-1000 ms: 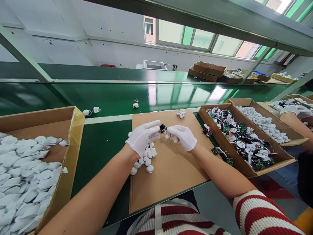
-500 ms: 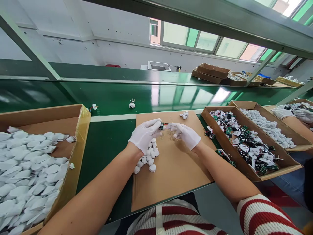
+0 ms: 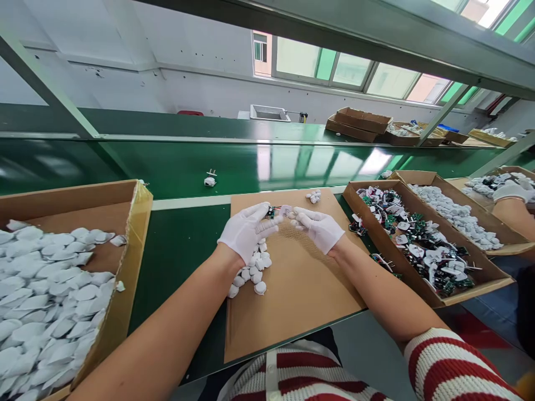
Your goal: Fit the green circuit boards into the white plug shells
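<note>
White gloves cover both hands above a cardboard sheet (image 3: 301, 312). My left hand (image 3: 246, 229) pinches a small green circuit board (image 3: 272, 212) with its fingertips. Red wires run from the board to a white plastic piece (image 3: 286, 210), whose right end is between the fingertips of my right hand (image 3: 320, 227). Below my left hand lies a pile of round white parts (image 3: 256, 270), partly covered by the glove. A smaller cluster of white parts (image 3: 313, 196) sits near the sheet's back edge.
At left stands a box (image 3: 140, 223) of white covers. Boxes of circuit assemblies (image 3: 412, 239) and small white parts (image 3: 455, 217) are at right, near a co-worker's gloved hand (image 3: 513, 191). A white plug piece (image 3: 210, 179) lies on the green belt (image 3: 175, 167).
The white piece between my hands now shows more clearly, and my left fingers have spread a little. The plug piece on the belt has shifted left. The co-worker's hand has moved.
</note>
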Motion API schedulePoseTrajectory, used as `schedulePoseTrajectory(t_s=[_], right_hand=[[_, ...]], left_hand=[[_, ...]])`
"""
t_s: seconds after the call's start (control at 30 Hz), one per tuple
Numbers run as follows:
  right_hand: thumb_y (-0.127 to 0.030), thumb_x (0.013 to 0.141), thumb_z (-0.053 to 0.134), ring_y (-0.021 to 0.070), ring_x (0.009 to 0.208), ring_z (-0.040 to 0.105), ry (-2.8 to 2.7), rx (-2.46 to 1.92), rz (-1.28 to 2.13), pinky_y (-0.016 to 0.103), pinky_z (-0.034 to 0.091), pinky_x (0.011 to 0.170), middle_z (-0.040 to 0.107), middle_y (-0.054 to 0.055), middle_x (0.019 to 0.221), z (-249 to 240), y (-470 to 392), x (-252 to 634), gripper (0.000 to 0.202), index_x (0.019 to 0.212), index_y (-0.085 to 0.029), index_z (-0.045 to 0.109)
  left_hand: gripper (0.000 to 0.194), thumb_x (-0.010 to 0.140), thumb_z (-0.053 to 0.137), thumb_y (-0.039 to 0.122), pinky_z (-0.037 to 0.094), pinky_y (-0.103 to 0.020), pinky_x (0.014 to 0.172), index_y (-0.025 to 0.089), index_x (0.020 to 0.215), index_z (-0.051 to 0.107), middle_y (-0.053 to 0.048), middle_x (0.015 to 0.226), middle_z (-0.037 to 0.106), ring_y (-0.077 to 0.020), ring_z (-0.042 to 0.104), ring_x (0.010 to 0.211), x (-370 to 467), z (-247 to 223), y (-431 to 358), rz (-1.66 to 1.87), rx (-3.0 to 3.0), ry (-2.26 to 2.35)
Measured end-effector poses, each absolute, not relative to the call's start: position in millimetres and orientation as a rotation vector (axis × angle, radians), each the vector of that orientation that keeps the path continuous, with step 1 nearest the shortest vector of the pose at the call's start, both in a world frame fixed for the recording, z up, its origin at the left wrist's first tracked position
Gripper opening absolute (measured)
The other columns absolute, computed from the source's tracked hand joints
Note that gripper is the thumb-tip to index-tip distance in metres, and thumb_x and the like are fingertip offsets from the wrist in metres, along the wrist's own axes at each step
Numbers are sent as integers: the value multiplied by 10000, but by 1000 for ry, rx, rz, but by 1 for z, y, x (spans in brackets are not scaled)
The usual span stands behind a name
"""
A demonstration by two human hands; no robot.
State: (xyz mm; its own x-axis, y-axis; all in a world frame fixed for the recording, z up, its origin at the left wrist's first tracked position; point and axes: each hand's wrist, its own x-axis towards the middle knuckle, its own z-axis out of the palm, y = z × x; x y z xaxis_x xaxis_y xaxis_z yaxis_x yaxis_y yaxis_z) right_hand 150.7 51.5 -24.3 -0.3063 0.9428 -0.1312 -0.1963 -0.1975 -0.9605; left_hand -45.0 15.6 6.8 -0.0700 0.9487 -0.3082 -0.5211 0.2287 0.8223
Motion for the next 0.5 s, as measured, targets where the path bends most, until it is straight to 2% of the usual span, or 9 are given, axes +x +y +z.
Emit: schedulePoseTrajectory(t_s=[0.13,0.23,0.3,0.37,0.43,0.5], right_hand=[[-463,762,834,155,938,671,-1244,-1028,1625,327,529,944,723,78,1262,-22,50,151,496,1186,-216,760],[-482,786,812,179,1054,672,-1216,-914,1672,335,509,1010,689,83,1331,-19,49,150,486,1188,-214,755],[-458,763,838,183,1079,672,-1162,-852,1724,321,521,999,705,94,1299,-18,48,151,475,1154,-199,760],[-422,741,863,151,922,687,-1129,-891,1781,274,568,832,758,98,1161,-17,48,153,480,1146,-189,753],[-430,723,874,98,687,619,-1124,-949,1821,216,528,610,782,83,1008,-17,47,156,473,1112,-189,755],[-460,693,887,71,595,542,-1122,-942,1843,194,478,532,782,73,936,-17,47,157,455,1041,-190,769]], left_hand=[[83,914,649,188,601,-326,872,133,950,699,-129,1168,725,-266,752,1030,-44,11,14,1259,468,937],[116,912,650,176,598,-326,900,131,1006,701,-135,1257,701,-263,748,1046,-44,10,14,1258,473,938],[161,923,647,194,590,-310,917,135,1067,689,-138,1299,688,-253,740,1074,-45,9,14,1266,491,932],[204,941,638,217,583,-286,922,144,1130,660,-144,1290,698,-234,729,1100,-45,7,15,1281,503,904],[288,944,639,214,585,-286,919,159,1226,615,-142,1251,718,-217,736,1082,-46,6,17,1317,487,896],[406,926,662,191,589,-300,918,180,1321,567,-129,1210,735,-206,751,1030,-46,6,18,1350,461,915]])
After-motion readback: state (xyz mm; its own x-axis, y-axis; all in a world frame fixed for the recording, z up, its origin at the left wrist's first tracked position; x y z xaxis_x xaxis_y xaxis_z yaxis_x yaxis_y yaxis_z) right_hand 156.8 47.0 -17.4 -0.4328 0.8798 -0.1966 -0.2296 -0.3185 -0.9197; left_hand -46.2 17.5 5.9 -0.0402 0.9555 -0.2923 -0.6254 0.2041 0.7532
